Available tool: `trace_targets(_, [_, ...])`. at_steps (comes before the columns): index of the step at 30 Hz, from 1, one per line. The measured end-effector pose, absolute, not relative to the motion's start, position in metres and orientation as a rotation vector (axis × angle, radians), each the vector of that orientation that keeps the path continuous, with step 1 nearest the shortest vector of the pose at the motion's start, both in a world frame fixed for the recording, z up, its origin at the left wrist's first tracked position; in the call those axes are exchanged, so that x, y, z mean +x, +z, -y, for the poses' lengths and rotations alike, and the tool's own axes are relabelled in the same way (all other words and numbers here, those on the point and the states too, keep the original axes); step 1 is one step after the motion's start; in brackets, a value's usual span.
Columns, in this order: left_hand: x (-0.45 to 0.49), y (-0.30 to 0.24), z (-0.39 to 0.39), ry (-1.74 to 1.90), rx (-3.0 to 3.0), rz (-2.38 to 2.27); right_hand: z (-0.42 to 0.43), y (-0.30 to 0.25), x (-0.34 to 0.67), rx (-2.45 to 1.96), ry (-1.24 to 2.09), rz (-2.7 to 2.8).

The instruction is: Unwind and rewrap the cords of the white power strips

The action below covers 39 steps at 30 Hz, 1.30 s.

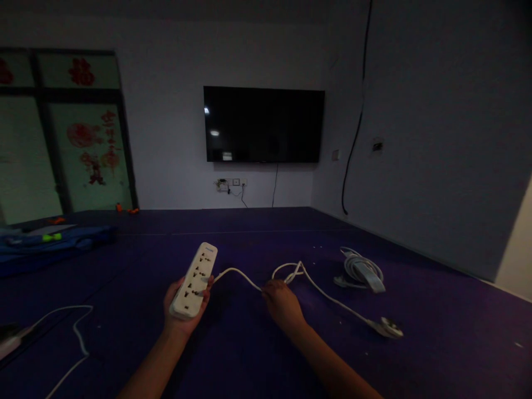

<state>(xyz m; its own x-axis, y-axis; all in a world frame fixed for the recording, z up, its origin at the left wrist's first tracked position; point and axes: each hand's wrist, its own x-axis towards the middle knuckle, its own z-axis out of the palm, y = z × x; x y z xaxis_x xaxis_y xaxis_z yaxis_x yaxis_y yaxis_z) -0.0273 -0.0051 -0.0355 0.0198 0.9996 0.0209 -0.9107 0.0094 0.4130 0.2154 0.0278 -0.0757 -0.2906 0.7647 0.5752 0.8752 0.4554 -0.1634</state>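
Note:
A white power strip (194,281) with several sockets lies tilted in my left hand (176,317), its socket face turned up toward me. The fingers wrap round its underside and right edge. From the strip a white cord (239,271) arches over to my right hand (281,302), whose fingers are closed on it. Past that hand the cord makes a loose loop, then runs right along the purple surface to its plug (386,327).
To the right a bundled white cable (361,270) rests on the purple surface (245,354). Another white cord (77,327) trails at the lower left. Blue cloth (78,239) lies farther left. A television (266,124) hangs on the back wall above several wall sockets (236,182).

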Motion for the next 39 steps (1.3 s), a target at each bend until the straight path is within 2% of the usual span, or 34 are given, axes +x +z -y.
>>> trace_targets(9, [-0.023, -0.048, 0.004, 1.394, 0.525, -0.276, -0.010, -0.063, 0.203, -1.064, -0.297, 2.004])
trace_targets(15, [-0.028, -0.059, 0.000, 0.973, 0.861, -0.166, 0.005, -0.057, 0.193, -1.059, -0.249, 2.042])
trace_targets(18, [-0.026, -0.060, -0.002, 0.811, 0.942, -0.151, 0.007, -0.056, 0.189, -1.104, 0.010, 1.990])
trace_targets(22, [-0.017, -0.056, 0.000, 0.632, 1.002, -0.234, 0.003, -0.060, 0.181, -1.031, 0.639, 1.715])
trace_targets(26, [-0.008, -0.055, 0.007, 0.654, 1.036, -0.246, 0.001, -0.062, 0.175, -0.893, 1.054, 1.411])
trace_targets(32, [0.003, -0.057, 0.022, 0.880, 0.985, -0.261, 0.011, -0.052, 0.173, -0.828, 1.244, 1.210])
trace_targets(39, [0.008, -0.065, 0.023, 0.832, 0.993, -0.252, 0.010, -0.047, 0.172, -0.914, 1.188, 1.147])
